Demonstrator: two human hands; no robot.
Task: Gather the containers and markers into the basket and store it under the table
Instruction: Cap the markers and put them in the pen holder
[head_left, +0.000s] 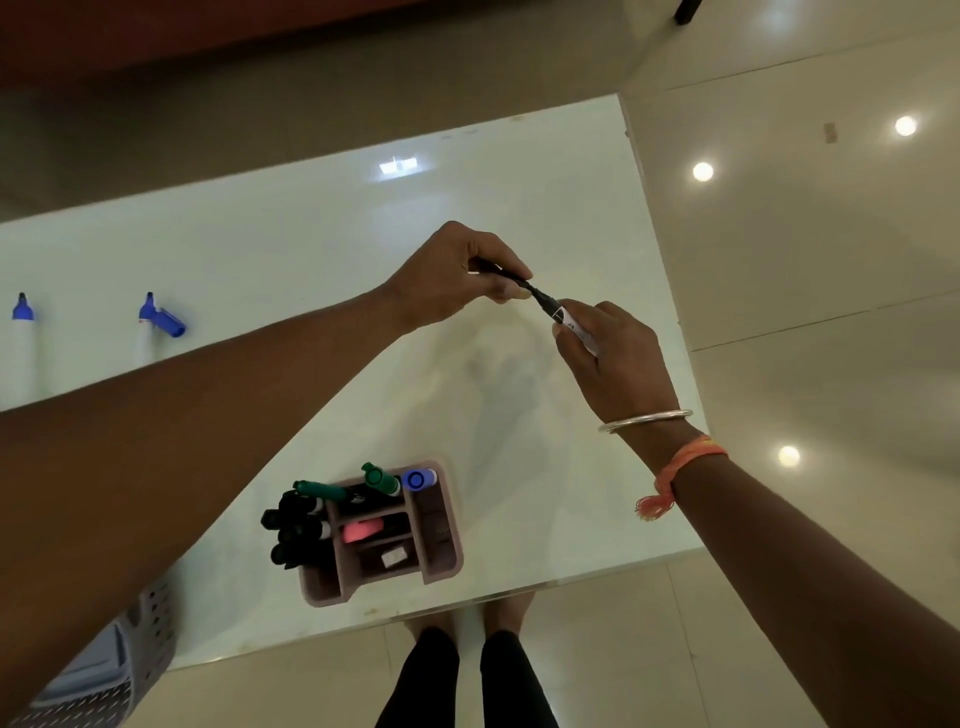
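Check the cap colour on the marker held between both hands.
Black cap on a white-barrelled marker. It shows in the head view, the only one.

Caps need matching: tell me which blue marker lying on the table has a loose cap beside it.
The right blue marker of the pair: a blue cap lies at its tip. The far-left blue marker has none beside it.

A thin silver bangle (644, 420) circles the wrist at the five o'clock side of the right hand (613, 358). Further toward five o'clock sits a knotted band of orange thread (691, 457), with a frayed orange-and-pale tassel (652, 506) hanging from its seven o'clock end. The left forearm (182, 441) and right forearm (805, 561) are bare. At six o'clock, close black leggings (467, 680) end at feet (511, 610) that look bare
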